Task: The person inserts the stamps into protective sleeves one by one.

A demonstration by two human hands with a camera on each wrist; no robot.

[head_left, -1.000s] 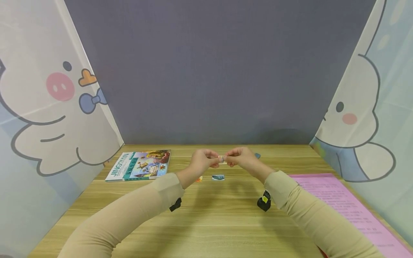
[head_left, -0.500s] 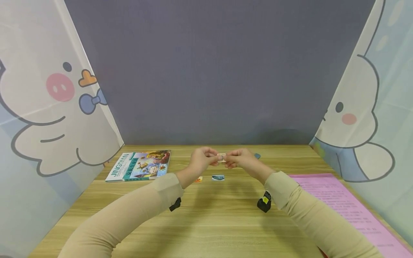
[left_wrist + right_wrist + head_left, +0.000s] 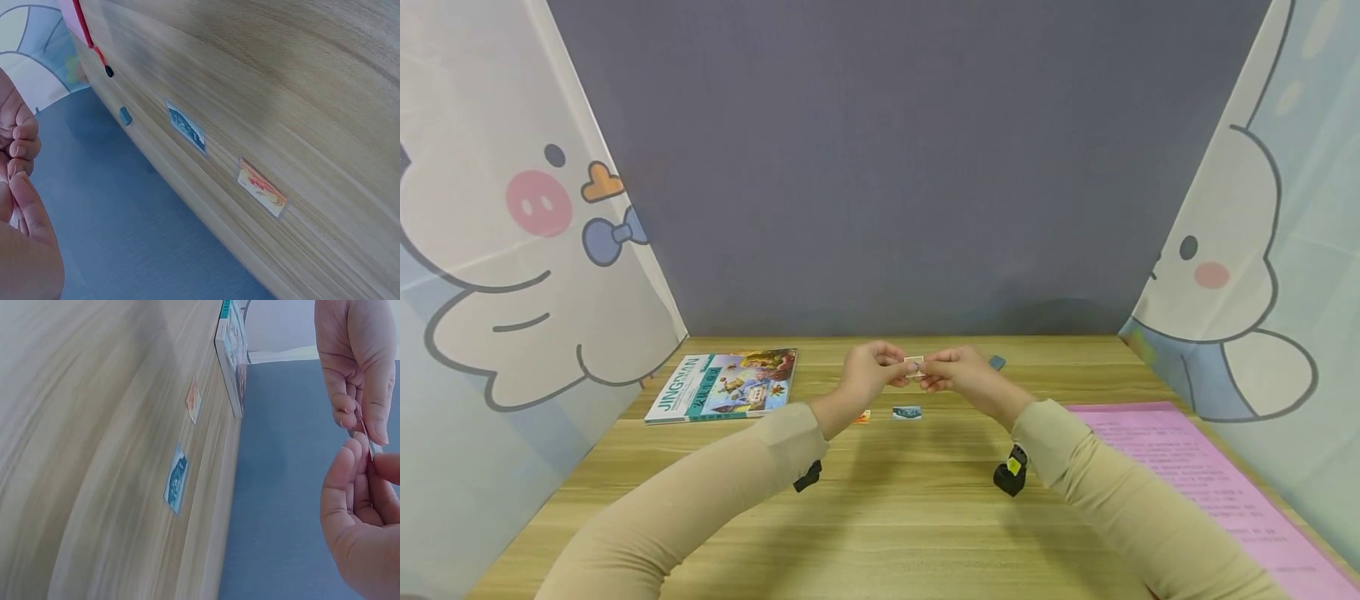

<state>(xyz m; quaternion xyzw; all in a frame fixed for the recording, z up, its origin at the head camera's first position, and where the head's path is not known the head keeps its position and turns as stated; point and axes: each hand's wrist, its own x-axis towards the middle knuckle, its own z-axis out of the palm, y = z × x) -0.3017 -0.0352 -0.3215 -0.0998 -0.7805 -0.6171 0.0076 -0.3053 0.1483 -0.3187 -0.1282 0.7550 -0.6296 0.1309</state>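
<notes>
Out over the back of the table, both hands meet at a small white-edged stamp (image 3: 916, 362), held up off the wood. My left hand (image 3: 867, 372) pinches its left side between thumb and fingers. The right hand (image 3: 964, 372) pinches the other side the same way. Seen from the right wrist, the stamp (image 3: 374, 447) is thin and nearly edge-on, partly covered by fingertips. Below the hands lie a blue stamp (image 3: 185, 127) and an orange-and-white stamp (image 3: 261, 187) with a toothed edge, side by side on the table.
A picture book (image 3: 722, 385) lies at the back left. Printed pink paper (image 3: 1210, 492) covers the right side. Behind the right hand sits a small blue-grey block (image 3: 997, 362). A red cord with a black tip (image 3: 109, 71) shows by the pink paper. A grey panel (image 3: 880, 167) closes the back.
Both hands keep their pinch on the stamp, which has shifted very slightly left and shows more of its face than a second ago. The stamps on the table have not moved.
</notes>
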